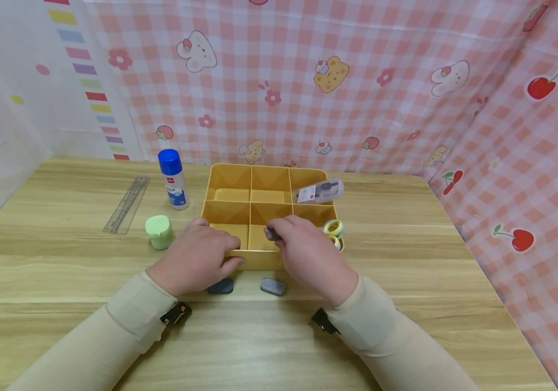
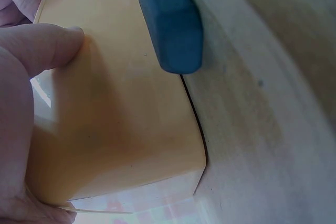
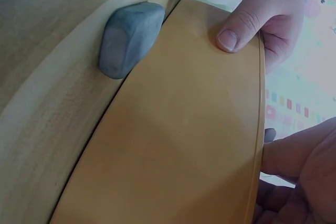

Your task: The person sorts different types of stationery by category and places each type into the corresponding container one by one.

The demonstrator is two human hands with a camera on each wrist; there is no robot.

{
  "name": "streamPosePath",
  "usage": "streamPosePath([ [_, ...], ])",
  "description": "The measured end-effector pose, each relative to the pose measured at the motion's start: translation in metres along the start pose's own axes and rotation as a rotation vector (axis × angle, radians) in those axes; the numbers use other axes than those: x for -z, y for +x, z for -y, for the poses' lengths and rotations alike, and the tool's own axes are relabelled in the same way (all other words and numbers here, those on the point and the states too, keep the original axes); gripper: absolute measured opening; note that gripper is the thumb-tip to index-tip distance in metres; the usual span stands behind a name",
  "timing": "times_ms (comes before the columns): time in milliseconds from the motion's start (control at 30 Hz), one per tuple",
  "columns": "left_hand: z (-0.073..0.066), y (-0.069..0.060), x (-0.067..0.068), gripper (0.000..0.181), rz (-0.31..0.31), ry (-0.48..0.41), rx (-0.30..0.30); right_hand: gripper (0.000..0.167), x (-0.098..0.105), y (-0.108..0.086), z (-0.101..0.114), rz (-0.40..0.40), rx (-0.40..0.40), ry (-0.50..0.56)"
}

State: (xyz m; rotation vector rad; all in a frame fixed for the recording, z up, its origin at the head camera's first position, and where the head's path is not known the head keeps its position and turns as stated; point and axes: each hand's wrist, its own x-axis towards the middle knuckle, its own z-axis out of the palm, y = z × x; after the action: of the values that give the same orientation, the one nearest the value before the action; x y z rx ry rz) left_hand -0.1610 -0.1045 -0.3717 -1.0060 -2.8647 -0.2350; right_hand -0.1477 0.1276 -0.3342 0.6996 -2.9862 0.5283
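A yellow six-compartment desk organizer [image 1: 261, 261] stands on the table. My left hand [image 1: 193, 256] grips its front wall near the left corner, thumb [image 2: 52, 45] outside and fingers over the rim. My right hand [image 1: 315, 258] pinches a small dark grey piece [image 1: 272, 234], perhaps an eraser, over the front middle compartment; most of it is hidden by the fingers. Before the front wall lie two eraser-like blocks, a dark blue-grey one [image 1: 221, 287] and a grey one [image 1: 273, 286]. Yellow-handled scissors [image 1: 333, 228] sit in the front right compartment, partly behind my right hand.
A clear plastic case [image 1: 325, 190] leans in the back right compartment, sticking out over the side. Left of the organizer stand a blue-capped glue bottle [image 1: 173, 179] and a light green lidded tub [image 1: 159, 232]. Farther left lies a clear ruler [image 1: 127, 205]. A checked curtain [image 1: 279, 125] hangs behind.
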Motion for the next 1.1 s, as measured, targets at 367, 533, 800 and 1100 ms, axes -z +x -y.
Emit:
streamPosePath([
  [367,-0.001,0.0,0.0,0.034,-0.007,0.0,-0.005,0.022,-0.002,0.006,-0.001,0.002,-0.003,-0.031],
  [533,-0.001,0.0,0.0,0.034,-0.014,-0.004,-0.007,0.021,-0.003,0.01,-0.002,-0.002,0.024,-0.053],
  [800,-0.001,-0.001,0.001,0.034,-0.02,0.006,-0.011,0.018,-0.004,0.013,-0.004,0.002,0.045,-0.063],
  [1100,0.0,-0.001,-0.001,0.034,-0.028,0.008,-0.015,0.018,-0.004,0.013,-0.004,-0.002,0.057,-0.063],
])
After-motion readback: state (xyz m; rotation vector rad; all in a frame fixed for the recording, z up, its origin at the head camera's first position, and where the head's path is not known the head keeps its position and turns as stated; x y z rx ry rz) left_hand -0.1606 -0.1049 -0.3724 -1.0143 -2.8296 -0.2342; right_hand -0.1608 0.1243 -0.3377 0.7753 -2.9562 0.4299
